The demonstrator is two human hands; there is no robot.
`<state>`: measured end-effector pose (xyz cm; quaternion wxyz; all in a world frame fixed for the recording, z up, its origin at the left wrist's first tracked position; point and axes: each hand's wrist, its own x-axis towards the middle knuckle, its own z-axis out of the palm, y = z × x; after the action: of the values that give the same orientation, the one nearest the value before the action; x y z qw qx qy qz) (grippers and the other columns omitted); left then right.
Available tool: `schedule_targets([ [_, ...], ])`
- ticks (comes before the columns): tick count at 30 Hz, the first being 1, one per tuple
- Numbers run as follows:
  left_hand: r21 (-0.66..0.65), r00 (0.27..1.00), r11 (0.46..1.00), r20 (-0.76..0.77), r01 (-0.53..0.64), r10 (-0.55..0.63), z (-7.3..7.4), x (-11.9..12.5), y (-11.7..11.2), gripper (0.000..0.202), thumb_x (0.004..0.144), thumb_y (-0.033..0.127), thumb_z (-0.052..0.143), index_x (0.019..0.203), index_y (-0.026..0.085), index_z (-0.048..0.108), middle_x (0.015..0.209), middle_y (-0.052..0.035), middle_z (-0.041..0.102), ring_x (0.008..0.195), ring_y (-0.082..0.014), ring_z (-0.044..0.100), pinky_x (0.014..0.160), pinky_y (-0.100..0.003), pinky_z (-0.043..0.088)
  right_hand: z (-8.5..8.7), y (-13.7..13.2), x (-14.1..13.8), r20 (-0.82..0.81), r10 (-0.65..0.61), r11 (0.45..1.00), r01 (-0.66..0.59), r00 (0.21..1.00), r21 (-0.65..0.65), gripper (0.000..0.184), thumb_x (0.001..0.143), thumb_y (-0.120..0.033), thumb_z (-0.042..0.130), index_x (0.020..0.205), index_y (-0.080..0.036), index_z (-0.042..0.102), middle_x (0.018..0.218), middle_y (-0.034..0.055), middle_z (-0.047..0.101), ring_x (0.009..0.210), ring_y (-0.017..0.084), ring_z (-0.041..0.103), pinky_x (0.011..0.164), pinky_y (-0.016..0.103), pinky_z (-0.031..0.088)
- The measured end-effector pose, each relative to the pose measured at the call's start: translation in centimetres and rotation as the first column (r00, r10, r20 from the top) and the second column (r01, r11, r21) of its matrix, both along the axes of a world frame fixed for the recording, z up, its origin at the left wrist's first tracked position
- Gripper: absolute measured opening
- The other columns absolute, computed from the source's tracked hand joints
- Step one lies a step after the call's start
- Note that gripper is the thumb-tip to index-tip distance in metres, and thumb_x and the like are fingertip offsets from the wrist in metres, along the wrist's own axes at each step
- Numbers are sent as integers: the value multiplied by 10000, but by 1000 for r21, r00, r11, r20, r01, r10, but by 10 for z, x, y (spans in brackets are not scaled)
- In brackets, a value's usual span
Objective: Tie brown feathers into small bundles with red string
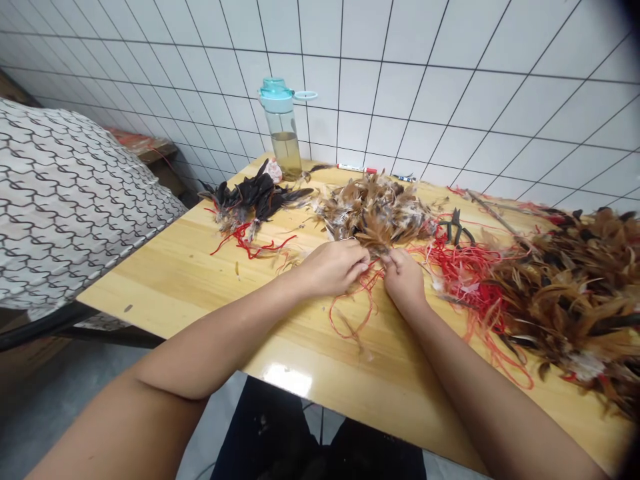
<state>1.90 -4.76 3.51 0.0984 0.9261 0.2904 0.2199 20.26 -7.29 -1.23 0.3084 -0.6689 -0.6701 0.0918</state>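
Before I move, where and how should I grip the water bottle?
Probably grasp the bottle around its straight sides, below the lid, coming from the near right. It stands upright, with black feathers at its near left and the tiled wall behind.

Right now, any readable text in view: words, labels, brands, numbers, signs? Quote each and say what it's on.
None can be read.
White marker with a red cap: marks on the barrel, too small and blurred to read.
Pen to its right: too small to tell whether it has lettering.
Water bottle: no lettering I can make out.
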Motion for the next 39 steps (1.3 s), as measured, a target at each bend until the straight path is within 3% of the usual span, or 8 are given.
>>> schedule_targets([
  [4, 188, 999, 982, -20, 32, -29, 5, 1, -6, 266, 944, 224, 370, 818, 150, 592, 798, -57, 598, 738, -145, 533, 677, -266, 409, 11, -10, -8, 389, 37, 994, 5, 920, -106, 255, 851, -134, 392, 863, -212, 635, 925, 60, 624, 686, 162, 517, 537, 295, 246],
  [9, 345, 996, 935, -46, 83, -72, 4, -1, 1, 273, 944, 204, 378, 810, 160, 611, 795, -58, 600, 766, -153, 508, 702, -279, 382, 16, -16, -15, 594, 194, 981, -153, 781, -119, 270, 869, -113, 387, 847, -188, 645, 845, 76, 628, 670, 163, 524, 550, 318, 221],
  [14, 194, 987, 973, 81, 122, -140, 4, -9, 16, 246, 923, 188, 402, 839, 159, 632, 835, -65, 638, 818, -154, 534, 757, -271, 411, 15, -24, -22, 579, 325, 932, -358, 748, -61, 292, 877, -108, 367, 881, -180, 650, 827, 80, 644, 707, 171, 527, 588, 317, 253],
  [21, -214, 953, 960, 279, 183, -119, -8, -14, 34, 162, 846, 277, 569, 783, 144, 637, 824, -62, 666, 787, -147, 598, 743, -258, 453, 11, -24, -25, -19, 336, 940, -334, 942, 66, 257, 881, -213, 352, 658, -214, 480, 729, 43, 563, 702, 170, 507, 619, 277, 346],
  [25, -257, 952, 952, 295, 164, -85, -18, -2, 29, 82, 812, 204, 581, 802, 150, 642, 863, -64, 689, 813, -155, 617, 756, -265, 466, 1, -17, -22, -506, 222, 972, -233, 833, 43, 325, 912, -398, 361, 639, -231, 415, 563, -23, 431, 544, 145, 419, 565, 275, 343],
  [28, -255, 972, 961, 232, 107, -46, -19, 7, 19, 105, 820, 158, 543, 756, 157, 625, 750, -17, 664, 719, -126, 591, 716, -245, 448, -6, -13, -18, -642, 90, 994, -112, 761, 6, 333, 906, -438, 384, 644, -233, 405, 536, -44, 397, 511, 134, 373, 539, 266, 324],
  [34, -34, 975, 996, 209, 81, -72, -15, 13, 1, 146, 855, 147, 469, 773, 159, 589, 778, -34, 640, 757, -139, 570, 732, -257, 430, 1, -11, -12, -89, 58, 994, -50, 994, 93, 239, 875, -215, 358, 661, -217, 464, 711, 28, 534, 689, 168, 488, 583, 274, 302],
  [39, 286, 999, 958, 38, 15, -27, -15, 12, -3, 178, 832, 102, 430, 743, 159, 573, 747, -65, 594, 725, -166, 510, 669, -291, 394, 16, -17, -13, 477, 68, 998, -58, 876, -34, 236, 867, -126, 390, 808, -207, 604, 833, 46, 606, 607, 134, 475, 517, 307, 185],
])
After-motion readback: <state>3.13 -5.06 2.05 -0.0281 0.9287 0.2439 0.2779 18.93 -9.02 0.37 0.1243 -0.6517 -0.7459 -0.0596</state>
